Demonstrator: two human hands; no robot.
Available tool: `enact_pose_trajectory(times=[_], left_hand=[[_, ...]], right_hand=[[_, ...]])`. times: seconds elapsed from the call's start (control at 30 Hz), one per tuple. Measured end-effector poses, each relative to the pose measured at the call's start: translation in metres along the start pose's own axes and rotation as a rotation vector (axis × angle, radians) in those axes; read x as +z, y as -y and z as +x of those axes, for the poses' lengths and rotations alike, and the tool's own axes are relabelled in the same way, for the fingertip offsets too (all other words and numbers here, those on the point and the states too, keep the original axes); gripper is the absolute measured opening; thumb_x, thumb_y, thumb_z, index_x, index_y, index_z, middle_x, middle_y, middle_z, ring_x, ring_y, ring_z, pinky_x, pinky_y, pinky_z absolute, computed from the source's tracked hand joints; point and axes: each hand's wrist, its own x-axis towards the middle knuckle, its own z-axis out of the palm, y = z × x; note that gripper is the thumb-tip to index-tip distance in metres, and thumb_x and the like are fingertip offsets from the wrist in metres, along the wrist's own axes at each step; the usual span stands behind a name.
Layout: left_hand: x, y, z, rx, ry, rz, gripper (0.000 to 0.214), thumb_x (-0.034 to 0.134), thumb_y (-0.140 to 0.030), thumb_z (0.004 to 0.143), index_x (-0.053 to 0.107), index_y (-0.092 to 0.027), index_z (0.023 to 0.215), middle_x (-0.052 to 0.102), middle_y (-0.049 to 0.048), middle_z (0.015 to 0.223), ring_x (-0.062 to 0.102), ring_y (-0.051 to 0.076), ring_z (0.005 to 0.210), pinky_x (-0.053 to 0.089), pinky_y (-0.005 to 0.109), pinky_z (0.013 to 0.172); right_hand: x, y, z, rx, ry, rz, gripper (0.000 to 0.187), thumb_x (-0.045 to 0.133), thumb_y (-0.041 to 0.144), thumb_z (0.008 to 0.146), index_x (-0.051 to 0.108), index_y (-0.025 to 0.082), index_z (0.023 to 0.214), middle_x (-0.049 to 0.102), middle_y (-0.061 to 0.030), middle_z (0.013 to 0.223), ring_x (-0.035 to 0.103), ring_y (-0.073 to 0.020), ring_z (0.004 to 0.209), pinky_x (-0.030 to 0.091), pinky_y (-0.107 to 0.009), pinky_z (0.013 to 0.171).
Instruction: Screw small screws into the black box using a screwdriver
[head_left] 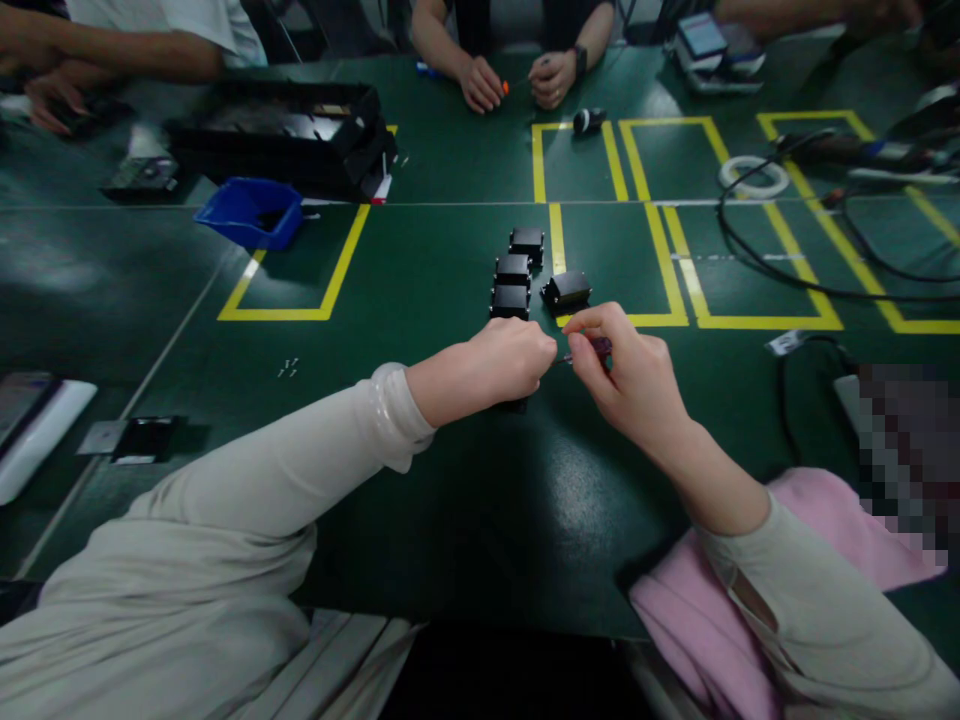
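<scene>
Beneath the left hand [491, 375] lies a black box [514, 404].

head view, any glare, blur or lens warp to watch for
Head view: dim overall, with pale glare on the green table at far left; yellow tape lines bow toward the edges, a wide-lens warp; a pixelated block masks the right edge; the left hand and right hand, holding a thin tool, look fairly sharp.
</scene>
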Motion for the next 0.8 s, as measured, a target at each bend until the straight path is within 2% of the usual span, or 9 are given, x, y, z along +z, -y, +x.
enact_pose_trajectory(times=[0.2, 0.33, 0.57, 0.7, 0.8], left_hand=[[0.007, -0.002, 0.001, -0.003, -0.027, -0.023, 0.023, 0.055, -0.008, 0.094, 0.076, -0.01, 0.102, 0.076, 0.0152, 0.091, 0.076, 0.028, 0.092, 0.056, 0.035, 0.084], [0.01, -0.002, 0.0, -0.01, -0.025, -0.028, 0.021, 0.055, -0.007, 0.095, 0.075, -0.011, 0.103, 0.076, 0.0135, 0.093, 0.075, 0.026, 0.092, 0.056, 0.034, 0.086], [0.007, -0.002, -0.004, 0.008, -0.014, -0.048, 0.024, 0.054, -0.009, 0.097, 0.073, -0.01, 0.11, 0.075, 0.0141, 0.096, 0.075, 0.026, 0.09, 0.055, 0.035, 0.085], [-0.003, 0.003, -0.002, 0.013, 0.081, -0.024, 0.024, 0.053, -0.012, 0.098, 0.073, -0.011, 0.111, 0.075, 0.0145, 0.1, 0.074, 0.026, 0.089, 0.052, 0.032, 0.075], [-0.007, 0.015, -0.001, 0.094, 0.165, -0.082, 0.02, 0.054, -0.018, 0.098, 0.071, -0.015, 0.108, 0.075, 0.0093, 0.1, 0.071, 0.022, 0.083, 0.047, 0.029, 0.067]], right_hand=[[0.0, -0.001, 0.0, -0.004, -0.01, 0.044, 0.014, 0.049, 0.03, 0.099, 0.06, 0.021, 0.098, 0.066, 0.0002, 0.073, 0.063, -0.0136, 0.06, 0.043, -0.025, 0.058], [-0.002, -0.003, 0.001, -0.01, -0.064, 0.091, 0.012, 0.05, 0.026, 0.098, 0.061, 0.021, 0.098, 0.064, 0.0014, 0.073, 0.06, -0.0119, 0.057, 0.043, -0.025, 0.057], [-0.004, -0.008, 0.002, 0.014, -0.109, 0.121, 0.009, 0.051, 0.022, 0.096, 0.06, 0.021, 0.097, 0.065, 0.0003, 0.081, 0.059, -0.0106, 0.059, 0.045, -0.025, 0.057], [-0.004, -0.006, 0.003, 0.018, -0.111, 0.109, 0.008, 0.051, 0.023, 0.096, 0.059, 0.022, 0.096, 0.065, 0.001, 0.079, 0.059, -0.011, 0.058, 0.044, -0.025, 0.056], [-0.004, -0.003, 0.003, 0.001, -0.122, 0.105, 0.008, 0.051, 0.022, 0.097, 0.059, 0.022, 0.096, 0.064, 0.0018, 0.076, 0.058, -0.0104, 0.056, 0.043, -0.025, 0.055]])
